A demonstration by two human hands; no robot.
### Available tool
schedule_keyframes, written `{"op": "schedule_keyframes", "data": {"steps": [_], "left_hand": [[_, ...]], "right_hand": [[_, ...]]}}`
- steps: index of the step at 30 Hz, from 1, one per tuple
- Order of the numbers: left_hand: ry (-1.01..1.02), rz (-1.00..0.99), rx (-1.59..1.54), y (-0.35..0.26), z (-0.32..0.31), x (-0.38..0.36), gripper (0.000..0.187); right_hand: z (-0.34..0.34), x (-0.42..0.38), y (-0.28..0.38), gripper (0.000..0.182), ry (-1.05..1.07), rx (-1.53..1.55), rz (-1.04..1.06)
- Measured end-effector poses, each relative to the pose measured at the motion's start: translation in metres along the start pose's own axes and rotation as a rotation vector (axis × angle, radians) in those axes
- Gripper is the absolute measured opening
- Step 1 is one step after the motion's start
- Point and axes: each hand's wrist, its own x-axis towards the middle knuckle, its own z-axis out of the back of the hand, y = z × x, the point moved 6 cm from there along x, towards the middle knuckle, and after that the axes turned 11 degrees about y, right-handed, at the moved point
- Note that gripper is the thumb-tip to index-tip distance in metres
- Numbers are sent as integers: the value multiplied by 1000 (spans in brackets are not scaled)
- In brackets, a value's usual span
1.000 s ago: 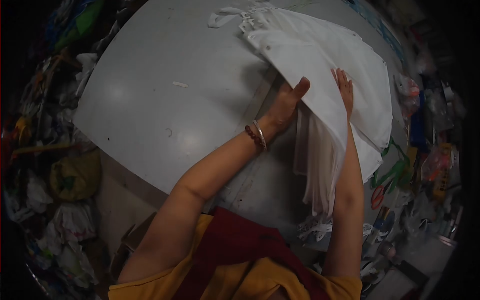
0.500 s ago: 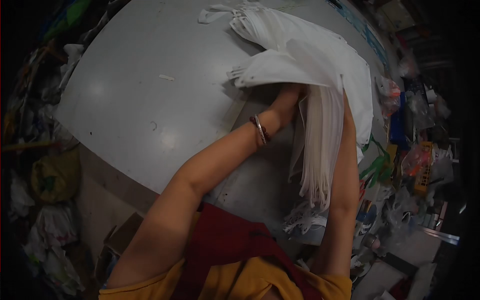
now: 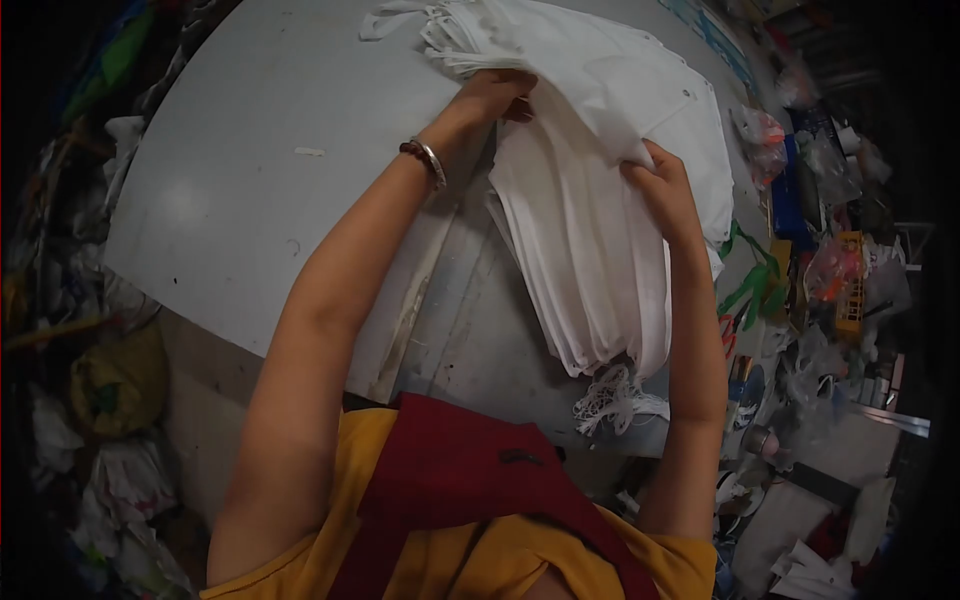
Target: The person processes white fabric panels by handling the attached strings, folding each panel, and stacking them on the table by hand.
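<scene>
A thick stack of white cloth pieces (image 3: 590,260) lies folded over on itself on the grey table, its layered edges hanging toward me. A small metal eyelet shows on the upper layer. My left hand (image 3: 500,95), with a bracelet and beads on the wrist, is closed at the stack's left edge, fingers curled around the cloth and partly hidden. My right hand (image 3: 665,190) pinches the edge of a raised upper flap on the right side. Tangled white strings (image 3: 610,400) lie at the stack's near end.
The grey table (image 3: 240,180) has a seam running toward me and a small white scrap (image 3: 309,152) on it. Green straps (image 3: 755,275), a yellow basket (image 3: 849,285) and plastic bags crowd the right side. A yellowish sack (image 3: 120,380) stands at lower left.
Both hands have come out from under the cloth, the left moving up and left. The folded stack has spread wider, its near edges fanned out, and the upper flap has dropped back.
</scene>
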Motion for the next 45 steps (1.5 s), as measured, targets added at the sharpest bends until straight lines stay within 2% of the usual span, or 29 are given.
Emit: {"op": "schedule_keyframes", "data": {"steps": [6,7,9,10,11,12,13,15,16,18,19,22,23,24,25,27,28,30,31,32,33,35,36,38,39,41,42,44,45], "left_hand": [[25,102,-240,23,-9,-13,38],[37,171,-235,28,-8,-14,34],[144,73,-384,31,-12,-30,32],[218,-25,-476,28,-13,-39,31],[82,-33,-384,37,-6,-47,32],[-58,-42,-290,39,-3,-58,33],[-56,-39,-283,40,-6,-67,33],[-176,-106,-31,34,-11,-97,33],[-177,-89,-30,38,-19,-108,33],[-139,43,-299,55,-39,-119,32],[-148,48,-298,55,-41,-120,32],[-96,55,-431,47,-56,-112,36],[-106,54,-435,51,-63,-106,36],[-96,-137,-468,46,-68,-98,36],[-83,-329,-496,41,-75,-93,36],[-131,-376,-594,40,-89,-86,33],[-148,-283,-588,52,-92,-76,29],[-160,-196,-585,57,-98,-57,26],[-80,-49,-555,59,-107,-45,24],[0,95,-523,62,-117,-36,23],[5,84,-525,59,-120,-30,23],[-127,-52,-165,42,-114,-20,24],[-118,-63,-163,28,-115,-26,24],[-276,-395,98,-17,-104,-51,23],[-253,-402,101,-23,-104,-47,23],[-107,-968,805,-53,-137,-65,22],[-93,-968,798,-50,-136,-63,22],[135,-410,1314,-24,-136,-26,23],[140,-417,1317,-15,-126,-14,23]], "right_hand": [[-21,-13,-7,44,108,255,-94],[-36,-12,-16,51,212,360,-15],[-54,-16,-17,58,294,469,59],[-61,-15,-15,60,314,331,47],[-67,-14,-12,62,338,192,36],[-68,-15,-8,67,215,63,29],[-76,-19,-2,67,211,69,32],[-88,-32,45,80,-12,-257,225],[-102,-30,46,80,-7,-244,215],[-129,-32,52,91,-64,-691,279],[-134,-32,47,91,-57,-684,281],[-130,-23,42,88,-120,-914,198],[-117,-18,41,81,-16,-851,-15],[-106,-16,31,74,82,-783,-230],[-95,-14,21,74,83,-785,-232],[-49,-16,19,53,-237,-405,163],[-33,-14,14,53,-240,-410,160],[-4,-10,8,33,-178,-129,52],[3,-9,9,28,-169,-74,-25],[10,-10,12,28,-172,-84,-21],[15,-9,13,28,-151,-13,-26],[26,-7,22,28,-138,49,-24],[29,-7,29,28,-123,2,-51],[40,-3,32,28,-138,-46,-77],[41,3,31,28,-72,-79,-16],[46,10,26,28,-13,-106,22],[47,15,29,29,29,-182,56],[47,18,34,30,64,-262,95],[46,18,39,31,51,-325,109]]}}
